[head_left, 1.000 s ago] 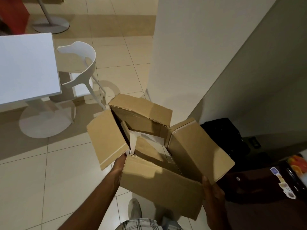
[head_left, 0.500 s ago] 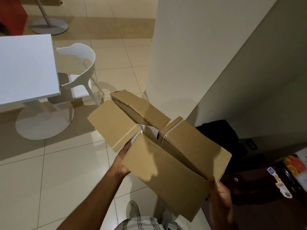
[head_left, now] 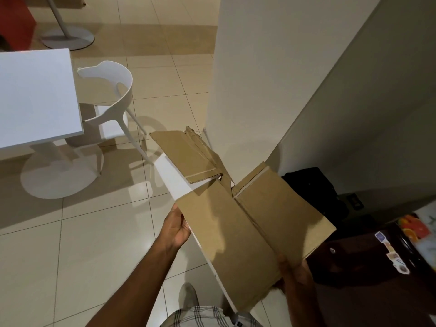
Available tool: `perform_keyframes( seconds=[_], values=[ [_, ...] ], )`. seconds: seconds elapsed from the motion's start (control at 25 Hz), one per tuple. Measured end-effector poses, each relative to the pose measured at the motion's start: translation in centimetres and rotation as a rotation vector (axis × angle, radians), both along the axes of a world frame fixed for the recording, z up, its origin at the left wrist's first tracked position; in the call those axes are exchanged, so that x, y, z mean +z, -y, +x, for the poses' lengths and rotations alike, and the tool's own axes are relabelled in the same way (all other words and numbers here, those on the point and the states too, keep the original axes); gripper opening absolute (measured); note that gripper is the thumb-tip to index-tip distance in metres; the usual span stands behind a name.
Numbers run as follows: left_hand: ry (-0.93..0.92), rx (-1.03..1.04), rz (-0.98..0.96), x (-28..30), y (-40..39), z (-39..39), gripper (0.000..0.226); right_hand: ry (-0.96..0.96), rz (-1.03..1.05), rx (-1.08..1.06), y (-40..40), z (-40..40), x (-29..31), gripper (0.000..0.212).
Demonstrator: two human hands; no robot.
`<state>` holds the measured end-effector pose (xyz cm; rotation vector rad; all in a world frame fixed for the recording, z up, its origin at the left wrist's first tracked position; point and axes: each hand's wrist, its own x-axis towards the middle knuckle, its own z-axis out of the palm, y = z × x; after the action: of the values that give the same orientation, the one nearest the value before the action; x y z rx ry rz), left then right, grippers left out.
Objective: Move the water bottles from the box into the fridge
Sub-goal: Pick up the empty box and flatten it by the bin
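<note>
While the left hand (head_left: 177,228) grips the left edge of the flattened cardboard box (head_left: 238,227) and the right hand (head_left: 293,273) pinches its near right corner, the box hangs above the tiled floor (head_left: 70,251). Far left stand a white table (head_left: 35,95) and white chair (head_left: 111,100).

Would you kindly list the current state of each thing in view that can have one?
Cardboard box: flattened, flaps splayed, no bottles visible in it.
Left hand: grips the box's left edge.
Right hand: holds the box's near right corner.
White chair: upright, unoccupied, beside the table.
</note>
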<state>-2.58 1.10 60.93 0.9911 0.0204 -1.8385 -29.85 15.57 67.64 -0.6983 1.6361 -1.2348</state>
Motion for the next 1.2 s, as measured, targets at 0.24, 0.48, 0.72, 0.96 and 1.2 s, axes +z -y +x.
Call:
perform_keyframes(
  seconds=[0.24,0.48,0.72,0.96,1.2],
  values=[
    [0.120,0.113,0.025,0.0,-0.3,0.2,0.029,-0.252,-0.182,0.314,-0.4,-0.4,0.8,0.049],
    [0.132,0.115,0.031,0.4,-0.8,1.0,0.012,-0.348,-0.215,0.650,-0.6,0.1,1.4,0.054],
    [0.171,0.099,0.024,1.1,-0.8,0.2,0.022,-0.559,0.051,0.692,0.1,1.3,0.8,0.050],
    [0.203,0.012,-0.053,2.1,0.6,-1.2,0.030,-0.650,0.157,0.680,0.7,3.2,0.0,0.092],
    [0.541,-0.119,-0.134,1.8,0.0,-3.0,0.051,-0.732,0.068,0.599,0.4,5.9,-0.2,0.105]
  ],
)
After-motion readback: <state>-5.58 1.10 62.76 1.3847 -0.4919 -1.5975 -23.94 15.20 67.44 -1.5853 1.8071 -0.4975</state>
